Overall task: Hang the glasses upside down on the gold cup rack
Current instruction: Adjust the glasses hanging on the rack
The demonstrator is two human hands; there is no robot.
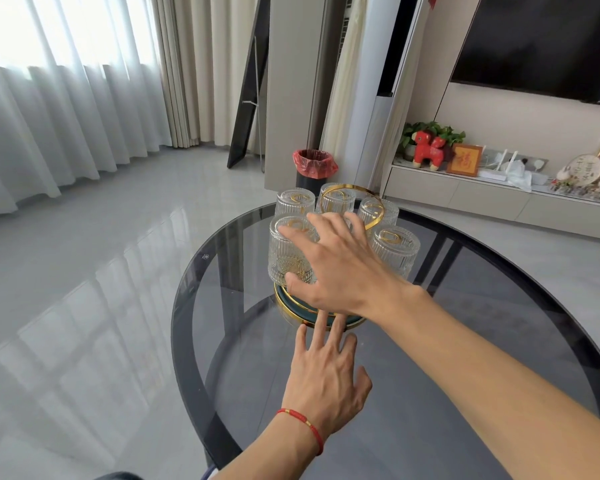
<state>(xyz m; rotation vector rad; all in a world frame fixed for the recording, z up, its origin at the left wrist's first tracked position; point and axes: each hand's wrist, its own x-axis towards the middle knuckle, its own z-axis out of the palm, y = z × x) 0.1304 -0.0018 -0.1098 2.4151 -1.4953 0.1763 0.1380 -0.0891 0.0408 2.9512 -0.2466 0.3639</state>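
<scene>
The gold cup rack stands on a round dark glass table, with a gold loop handle on top and a gold-rimmed green base. Several ribbed clear glasses hang upside down on it. My right hand spreads over the near-left glass, fingers apart, thumb against its lower side and fingertips on its upturned bottom. My left hand, wearing a red string bracelet, lies flat on the table with its fingertips touching the rack's base rim. Another glass hangs to the right of my right hand.
A black bin with a red liner stands on the floor behind the table. A low TV cabinet with ornaments runs along the right wall. Curtains cover the window at left. Grey tile floor surrounds the table.
</scene>
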